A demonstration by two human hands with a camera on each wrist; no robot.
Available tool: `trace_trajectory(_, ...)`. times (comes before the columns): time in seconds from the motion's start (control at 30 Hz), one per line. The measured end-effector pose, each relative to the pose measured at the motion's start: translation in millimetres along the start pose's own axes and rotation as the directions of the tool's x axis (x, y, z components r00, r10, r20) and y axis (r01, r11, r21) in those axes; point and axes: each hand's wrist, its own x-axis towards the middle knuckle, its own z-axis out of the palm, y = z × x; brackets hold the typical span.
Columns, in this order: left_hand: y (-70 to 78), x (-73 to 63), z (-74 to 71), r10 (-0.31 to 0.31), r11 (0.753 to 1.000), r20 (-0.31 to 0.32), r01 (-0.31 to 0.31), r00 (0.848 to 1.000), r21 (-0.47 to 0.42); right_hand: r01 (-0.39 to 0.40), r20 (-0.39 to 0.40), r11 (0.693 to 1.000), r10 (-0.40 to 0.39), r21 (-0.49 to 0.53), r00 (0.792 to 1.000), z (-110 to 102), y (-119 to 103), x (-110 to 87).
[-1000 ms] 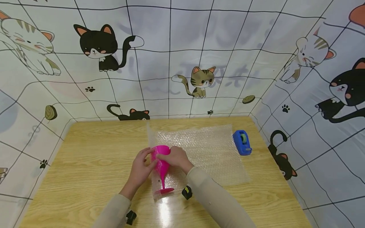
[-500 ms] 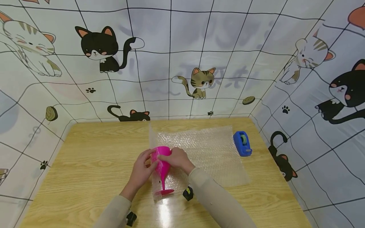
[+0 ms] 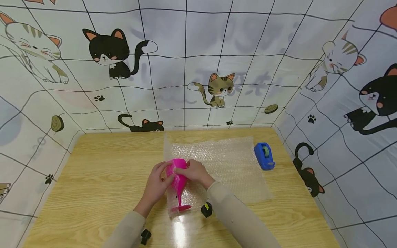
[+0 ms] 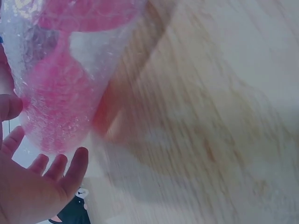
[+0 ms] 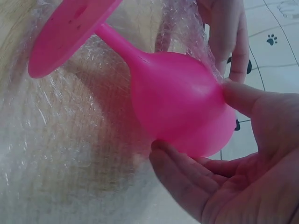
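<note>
A bright pink plastic goblet (image 3: 181,184) lies over the left part of a sheet of bubble wrap (image 3: 229,168), its bowl toward the back and its foot toward the front. My right hand (image 3: 197,173) grips the bowl, thumb on top and fingers beneath, as the right wrist view shows. From the left, my left hand (image 3: 156,185) holds the wrap's raised edge against the bowl. In the left wrist view the bubble wrap (image 4: 105,56) covers that side of the goblet, with the thumb on the film and the other fingers spread near the rim.
A blue tape dispenser (image 3: 264,156) stands at the back right of the wooden table (image 3: 102,172), beside the wrap's right edge. Cat-printed cloth (image 3: 173,69) encloses the back and both sides. Small black devices (image 3: 206,209) sit at the wrists.
Both hands keep their hold and the goblet shifts very slightly to the right in the view. The tape dispenser stays in place.
</note>
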Motion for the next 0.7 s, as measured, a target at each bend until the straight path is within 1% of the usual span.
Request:
trace_trajectory(0.13, 1.1, 1.3, 0.8, -0.024, 1.0, 0.004, 0.024, 1.0, 0.0, 0.02, -0.01, 0.999, -0.02, -0.04, 1.0, -0.4, -2.9, -0.8)
trace_trajectory(0.27, 2.2, 1.0, 1.5, -0.032, 0.999, 0.005, 0.032, 0.999, -0.013, 0.035, -0.018, 0.995, -0.037, -0.095, 0.999, -0.4, -6.8, -1.3)
trace_trajectory(0.47, 3.4, 1.7, 3.2, -0.023, 0.998, 0.013, 0.023, 1.0, -0.057, 0.012, -0.062, 0.985, -0.023, -0.17, 0.998, 4.1, -8.4, 1.2)
trace_trajectory(0.7, 5.7, 1.9, 4.5, -0.016, 0.998, 0.028, 0.018, 0.999, -0.066, -0.01, -0.073, 0.987, -0.002, -0.162, 0.997, 4.8, -2.7, 5.4)
